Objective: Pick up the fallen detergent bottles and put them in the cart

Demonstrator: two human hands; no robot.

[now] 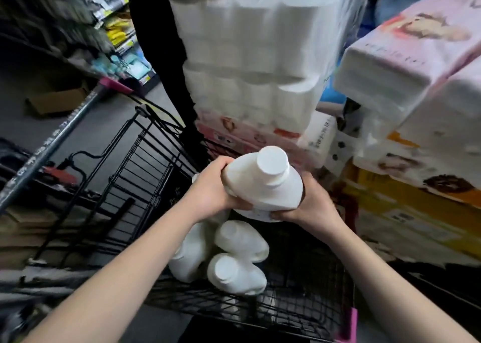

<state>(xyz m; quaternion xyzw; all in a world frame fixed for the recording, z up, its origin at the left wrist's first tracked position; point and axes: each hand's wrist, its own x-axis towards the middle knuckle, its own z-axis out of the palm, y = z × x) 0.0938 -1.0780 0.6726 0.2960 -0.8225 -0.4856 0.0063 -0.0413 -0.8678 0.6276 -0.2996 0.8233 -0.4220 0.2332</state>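
Head view. Recorded one detergent bottle [263, 186] raised above the cart [135, 160], over the basket's far end, gripped from both sides. Noted the left hand [210, 191] clasped round the bottle's left shoulder, fingers curled over the upper edge and thumb underneath. Noted the right hand [309, 202] wrapped round the right flank and lower edge, fingertips hooked under the body. Found the bottle made of opaque white plastic, smooth and faintly glossy, with a broad rounded body, sloping shoulders and a wide cylindrical cap [272, 161] tilted toward the camera. Could not read the faint small print near the lower edge.

Logged three more bottles [242, 238] of the same white plastic heaped against one another on the basket floor, just below the held one, with two caps turned toward the camera. Found the cart built of thin black wire in a grid, with a pink plastic bumper [350, 324] at the near right corner.

Observed film-wrapped packs of white paper rolls [250, 56] stacked beyond the cart, soft and ribbed in outline. Observed pink printed tissue packs [416, 56] leaning at right, above a yellow carton [406, 212]. Noted a flat brown cardboard box [57, 100] on the grey floor at left, near blurred shelving [117, 30].
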